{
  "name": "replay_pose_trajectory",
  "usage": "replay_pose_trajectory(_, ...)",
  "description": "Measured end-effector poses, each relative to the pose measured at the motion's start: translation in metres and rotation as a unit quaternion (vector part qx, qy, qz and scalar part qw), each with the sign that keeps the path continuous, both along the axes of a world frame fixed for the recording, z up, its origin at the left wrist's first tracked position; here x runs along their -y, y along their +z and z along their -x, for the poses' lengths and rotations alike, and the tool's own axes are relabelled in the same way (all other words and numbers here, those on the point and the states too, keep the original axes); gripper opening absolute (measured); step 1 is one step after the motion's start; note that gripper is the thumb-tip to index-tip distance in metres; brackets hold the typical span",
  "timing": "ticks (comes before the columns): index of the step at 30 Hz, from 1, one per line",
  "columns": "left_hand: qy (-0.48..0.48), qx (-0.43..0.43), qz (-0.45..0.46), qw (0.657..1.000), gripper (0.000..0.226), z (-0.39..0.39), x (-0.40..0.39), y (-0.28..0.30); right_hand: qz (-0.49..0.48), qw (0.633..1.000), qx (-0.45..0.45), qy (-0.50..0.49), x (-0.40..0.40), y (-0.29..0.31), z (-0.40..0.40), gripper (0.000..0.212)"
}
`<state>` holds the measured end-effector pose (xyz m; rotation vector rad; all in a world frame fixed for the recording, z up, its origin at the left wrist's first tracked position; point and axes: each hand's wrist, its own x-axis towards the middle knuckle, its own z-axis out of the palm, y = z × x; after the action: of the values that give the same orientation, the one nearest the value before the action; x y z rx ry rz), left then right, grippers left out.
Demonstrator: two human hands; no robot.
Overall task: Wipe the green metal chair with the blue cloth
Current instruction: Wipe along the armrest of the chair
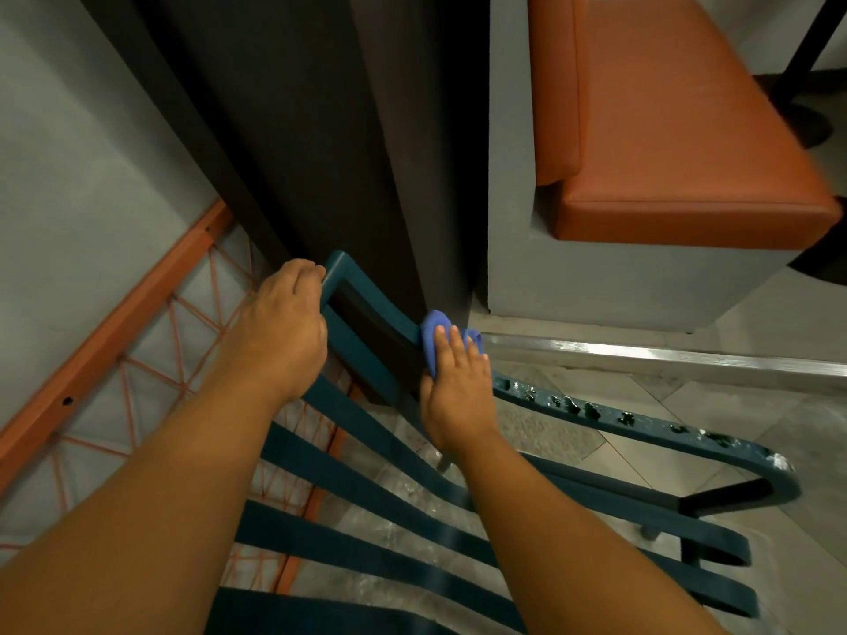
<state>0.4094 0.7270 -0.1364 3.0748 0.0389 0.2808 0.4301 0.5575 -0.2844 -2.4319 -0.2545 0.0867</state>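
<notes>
Head view shows me the green metal chair (366, 309), smooth flat slats and a curved top rail, standing against a dark matte pillar (298, 130). My left hand (279, 332) curls round the rail's rounded corner, while my right hand (458, 382) presses the crumpled, soft blue cloth (431, 332) flat-fingered onto the rail beside the pillar. Right of the pillar sits an orange padded bench (678, 130).

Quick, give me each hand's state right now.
Left hand: grips the green chair frame.
Right hand: fingers straight, presses the blue cloth on the chair.
</notes>
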Motion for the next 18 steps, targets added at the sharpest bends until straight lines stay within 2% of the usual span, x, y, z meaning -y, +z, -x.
replay_pose_trajectory(3,-0.002,0.003,-0.002,1.000,0.048,-0.001,0.000,0.000,-0.026,0.993,-0.103,-0.047,0.000,0.015,-0.036,0.040)
replay_pose_trajectory(6,0.001,0.004,0.000,1.000,0.047,-0.002,0.000,0.000,-0.127,0.972,-0.199,0.015,-0.006,0.040,-0.062,0.037)
replay_pose_trajectory(9,0.000,0.007,0.003,1.000,0.047,-0.001,0.000,0.001,-0.197,0.950,-0.237,0.041,-0.005,0.050,-0.064,0.034)
replay_pose_trajectory(11,0.000,0.006,0.004,1.000,0.047,0.000,0.001,0.001,-0.154,0.959,-0.233,0.044,0.004,0.049,-0.063,0.037)
replay_pose_trajectory(13,-0.001,0.006,0.007,1.000,0.047,0.000,0.001,0.001,-0.073,0.966,-0.247,0.031,0.016,0.045,-0.065,0.041)
replay_pose_trajectory(16,0.000,0.006,0.009,1.000,0.047,0.000,0.002,0.002,0.034,0.950,-0.306,0.043,0.025,0.048,-0.068,0.045)
replay_pose_trajectory(18,0.000,0.004,0.006,1.000,0.047,-0.001,0.002,0.002,0.058,0.961,-0.267,0.041,0.016,0.053,-0.066,0.042)
